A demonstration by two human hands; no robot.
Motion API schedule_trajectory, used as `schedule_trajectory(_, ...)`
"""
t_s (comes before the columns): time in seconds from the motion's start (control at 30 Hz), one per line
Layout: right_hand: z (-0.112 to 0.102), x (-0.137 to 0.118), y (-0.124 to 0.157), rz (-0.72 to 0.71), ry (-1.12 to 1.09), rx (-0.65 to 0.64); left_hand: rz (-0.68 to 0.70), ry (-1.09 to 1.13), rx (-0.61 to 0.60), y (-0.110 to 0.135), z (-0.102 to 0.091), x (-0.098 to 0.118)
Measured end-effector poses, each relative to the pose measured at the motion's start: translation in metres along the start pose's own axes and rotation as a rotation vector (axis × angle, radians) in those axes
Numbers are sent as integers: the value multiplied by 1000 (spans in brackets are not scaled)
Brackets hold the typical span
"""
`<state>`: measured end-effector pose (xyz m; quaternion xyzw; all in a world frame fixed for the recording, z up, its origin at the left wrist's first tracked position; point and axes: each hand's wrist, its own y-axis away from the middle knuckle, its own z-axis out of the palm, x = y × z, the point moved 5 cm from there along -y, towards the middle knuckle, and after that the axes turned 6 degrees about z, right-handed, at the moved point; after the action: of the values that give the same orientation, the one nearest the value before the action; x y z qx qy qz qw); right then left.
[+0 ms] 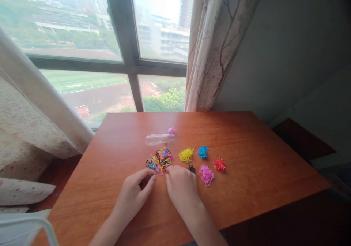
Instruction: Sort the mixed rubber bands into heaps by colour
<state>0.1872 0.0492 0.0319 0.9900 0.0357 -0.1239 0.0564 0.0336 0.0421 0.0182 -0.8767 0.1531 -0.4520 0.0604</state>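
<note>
A mixed pile of small coloured rubber bands point(161, 159) lies on the wooden table in front of me. At its near left edge is my left hand point(137, 187), thumb and index finger brought together in a pinch. My right hand point(182, 183) is at the near right edge, fingers curled down with the tips mostly hidden. What either hand holds, if anything, is too small to make out. To the right are sorted heaps of bands: yellow point(186, 154), blue point(203, 151), red point(219, 164), pink point(206, 175) and black point(191, 169), the black partly behind my right hand.
Behind the mixed pile lies a clear plastic container point(157, 140) on its side, with a pink piece point(172, 130) at its right end. The table point(246, 151) reaches back to a window point(131, 66) between curtains point(211, 48). A white rail point(30, 220) stands at the lower left.
</note>
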Motion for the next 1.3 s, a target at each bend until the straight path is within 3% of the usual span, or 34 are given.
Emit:
schedule_trajectory(0.3,-5,16,-11,87,140,-90,-9,-26,-20,2,5,-8)
schedule_trajectory(0.53,-32,52,-32,234,108,39,-3,-79,-37,2,6,-7)
schedule_trajectory(0.73,-41,67,-52,253,108,53,-6,-72,-29,4,5,-7)
schedule_trajectory(1.07,-31,43,-39,128,53,35,-7,-47,-4,2,4,-5)
schedule_trajectory(1.3,-15,18,-24,35,75,-107,-5,-46,-25,3,4,-3)
